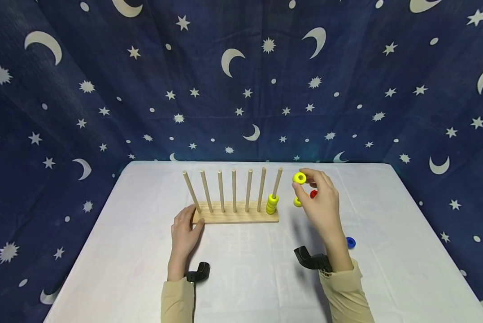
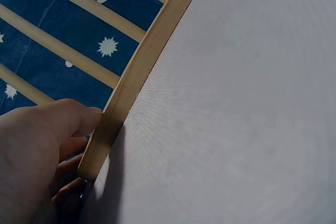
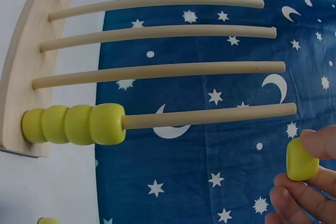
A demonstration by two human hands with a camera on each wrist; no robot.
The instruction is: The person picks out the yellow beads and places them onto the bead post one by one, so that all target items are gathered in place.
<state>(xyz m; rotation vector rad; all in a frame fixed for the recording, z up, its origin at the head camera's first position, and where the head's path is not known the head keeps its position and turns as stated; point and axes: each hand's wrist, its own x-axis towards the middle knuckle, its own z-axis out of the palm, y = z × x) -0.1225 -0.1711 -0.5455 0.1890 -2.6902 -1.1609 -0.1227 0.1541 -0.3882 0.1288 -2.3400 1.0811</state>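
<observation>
Pale wood anchors this one: a long, seven-peg rack of light timber [image 1: 234, 217], and everything gets placed from it. Off the rack's right end, a glossy yellow ring-shaped bead [image 1: 299, 178] hangs in the air, apart from the rack's rightmost round wooden peg [image 1: 277, 182], just right of its tip. There's the gap that matters! The bead's hole lines up roughly along the peg, and the right hand [image 1: 320, 202] is clearly the nearer. Thumb and fingers of that hand are together, pinched on the held bead. Low on that same peg sits a stack of four yellow ring-shaped beads [image 3: 79, 124]. At the rack's left end, the left hand [image 1: 186, 229] is clamped on the wood, thumb at the front edge. Loose beyond the right end: another yellow bead [image 1: 297, 202], a partly hidden red bead [image 1: 313, 194], and, farther forward of the rack, a blue ring-shaped bead [image 1: 350, 242].
</observation>
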